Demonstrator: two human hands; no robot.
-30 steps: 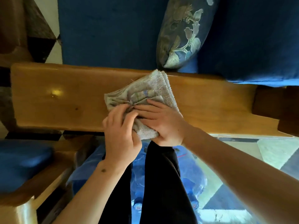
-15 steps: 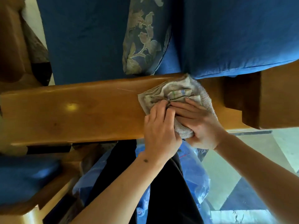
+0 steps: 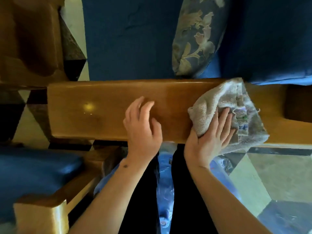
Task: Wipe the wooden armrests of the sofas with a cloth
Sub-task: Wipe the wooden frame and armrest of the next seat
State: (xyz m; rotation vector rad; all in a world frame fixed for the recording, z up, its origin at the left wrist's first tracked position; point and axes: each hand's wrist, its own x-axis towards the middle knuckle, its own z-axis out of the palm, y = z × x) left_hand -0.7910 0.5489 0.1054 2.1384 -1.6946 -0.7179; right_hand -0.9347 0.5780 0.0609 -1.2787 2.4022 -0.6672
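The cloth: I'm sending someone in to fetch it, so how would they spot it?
Find the long wooden armrest beside the blue sofa. At its right end, under the right hand, lies the cloth: grey, fluffy, crumpled, the only towelling there.

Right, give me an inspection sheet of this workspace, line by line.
Surface: wooden armrest, glossy, one light glare spot on it.
Job's things: grey cloth bunched at the armrest's right end, part hanging over the near edge.
Clutter: nothing seen on the armrest.
Grippers: right hand pressed flat on the cloth; left hand empty, fingers spread over the wood.
Cables: nothing seen.
Surroundings: blue seat cushion, floral pillow, second chair at the left, patterned floor tiles.
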